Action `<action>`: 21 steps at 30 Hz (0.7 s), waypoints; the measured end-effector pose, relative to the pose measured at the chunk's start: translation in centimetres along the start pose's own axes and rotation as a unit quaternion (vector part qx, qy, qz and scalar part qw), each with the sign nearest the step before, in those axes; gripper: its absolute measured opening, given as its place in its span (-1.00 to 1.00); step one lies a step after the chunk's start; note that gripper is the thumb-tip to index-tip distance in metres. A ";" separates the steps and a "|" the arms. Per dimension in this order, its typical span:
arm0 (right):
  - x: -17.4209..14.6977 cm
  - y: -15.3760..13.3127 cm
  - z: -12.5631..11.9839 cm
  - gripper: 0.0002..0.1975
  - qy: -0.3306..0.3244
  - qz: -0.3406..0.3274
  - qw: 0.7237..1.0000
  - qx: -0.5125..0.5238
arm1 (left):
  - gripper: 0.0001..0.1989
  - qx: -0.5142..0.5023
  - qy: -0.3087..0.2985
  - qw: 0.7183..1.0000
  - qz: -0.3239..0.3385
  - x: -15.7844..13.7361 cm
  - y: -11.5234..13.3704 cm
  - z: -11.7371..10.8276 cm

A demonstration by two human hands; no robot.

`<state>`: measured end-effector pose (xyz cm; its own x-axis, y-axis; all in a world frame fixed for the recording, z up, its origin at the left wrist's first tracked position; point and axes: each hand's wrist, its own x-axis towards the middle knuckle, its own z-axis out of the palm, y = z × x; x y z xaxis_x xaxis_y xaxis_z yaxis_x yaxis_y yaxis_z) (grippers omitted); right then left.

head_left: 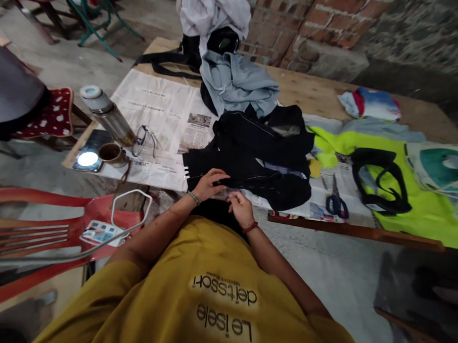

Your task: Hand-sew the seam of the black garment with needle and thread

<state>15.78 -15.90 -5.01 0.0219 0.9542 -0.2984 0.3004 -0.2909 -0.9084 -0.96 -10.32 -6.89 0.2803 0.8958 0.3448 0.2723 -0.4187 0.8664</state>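
A dark garment (252,157), black with white stripes at its left end, lies bunched near the table's front edge. My left hand (210,185) rests on its near left part with the fingers stretched out. Just right of it and closer to my body, my right hand (241,208) has its fingers curled and pinched together at the garment's near edge. Whatever sits between those fingertips is too small to make out. Light stitch-like lines run along the black cloth.
Newspaper (163,103) covers much of the wooden table. At left stand a steel flask (112,118), a brown cup (113,155), glasses (140,141) and a lit phone (88,159). Scissors (336,201), a black strap (382,180), yellow cloth (432,210) and an iron (442,165) lie right.
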 end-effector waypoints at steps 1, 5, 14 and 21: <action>0.1 0.1 0.0 -0.79 0.005 0.000 1.000 -0.003 | -0.70 -0.005 0.002 1.000 0.015 -0.1 -0.1 -0.1; 0.3 0.4 0.1 -0.76 0.014 -0.005 1.000 -0.016 | -0.83 0.004 -0.007 0.999 0.045 -0.1 -0.4 -0.2; 0.0 0.3 -0.2 -0.71 0.021 0.008 1.000 -0.016 | -0.89 0.056 -0.014 0.997 0.047 0.0 -0.4 0.6; 0.1 0.3 -0.2 -0.71 0.014 -0.010 0.999 -0.038 | -0.89 0.070 -0.013 0.996 0.051 0.2 -0.6 0.9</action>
<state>16.08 -15.87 -5.26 0.0420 0.9619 -0.2701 0.3729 -0.2659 -0.8890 -0.27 -10.04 -7.73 0.3363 0.8445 0.4169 0.3667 -0.5251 0.7679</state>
